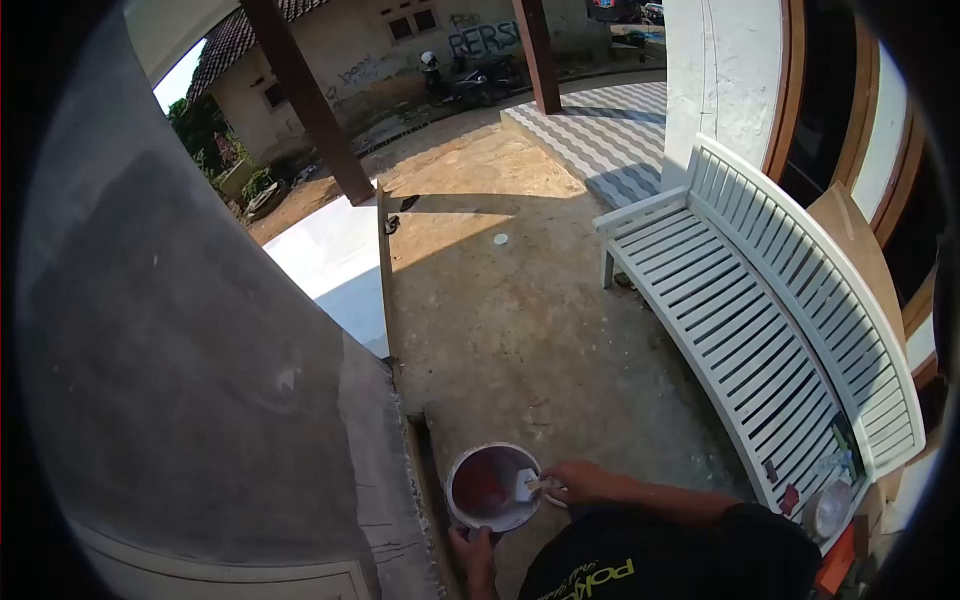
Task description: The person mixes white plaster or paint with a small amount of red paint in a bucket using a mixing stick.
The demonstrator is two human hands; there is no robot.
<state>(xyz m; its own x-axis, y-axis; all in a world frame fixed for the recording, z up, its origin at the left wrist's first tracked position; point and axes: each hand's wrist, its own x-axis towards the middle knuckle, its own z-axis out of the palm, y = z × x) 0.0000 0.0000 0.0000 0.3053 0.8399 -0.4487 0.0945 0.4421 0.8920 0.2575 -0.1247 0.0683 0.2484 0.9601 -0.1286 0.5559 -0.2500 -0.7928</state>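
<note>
A round bucket point(513, 518) with a pale, stained inner wall and reddish-brown contents is at the lower middle of the head view. My left hand point(475, 548) grips its near rim, fingers closed around the edge. In my right hand point(568, 483) is a paintbrush point(526, 484), its light head inside the bucket near the right wall. The fingers are wrapped around the handle, which they partly cover. To the left of the bucket rises a grey wall point(210, 370), darker over much of its face and paler along its right edge.
A white slatted bench point(710, 290) stands along the right, with a clear plastic container point(828, 508) and small items at its near end. Brown posts point(310, 100) rise beyond the concrete floor point(500, 330). Dark sandals point(393, 224) lie by a white ledge point(335, 270). A narrow gap point(424, 450) runs beside the wall.
</note>
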